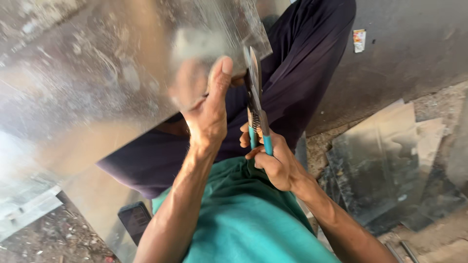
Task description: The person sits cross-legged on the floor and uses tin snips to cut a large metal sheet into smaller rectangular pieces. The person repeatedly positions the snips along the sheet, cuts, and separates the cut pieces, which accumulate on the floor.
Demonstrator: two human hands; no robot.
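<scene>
Your left hand [207, 109] grips the shiny galvanized sheet [97, 83]; your right hand [275, 160] squeezes teal-handled tin snips [256, 104] at its edge, offcuts [385, 160] nearby.

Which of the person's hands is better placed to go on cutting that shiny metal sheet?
The right hand, probably: it already grips the teal handles of the snips, whose blades meet the edge of the metal sheet. The left hand is busy gripping the sheet beside the blades.

Dull silver-grey metal sheet [112, 73], smudged and streaked. Snips [256, 97] with dark steel blades and bright teal handles. Green shirt [248, 219], dark navy trousers [302, 63], grey dusty floor [414, 53].
</scene>
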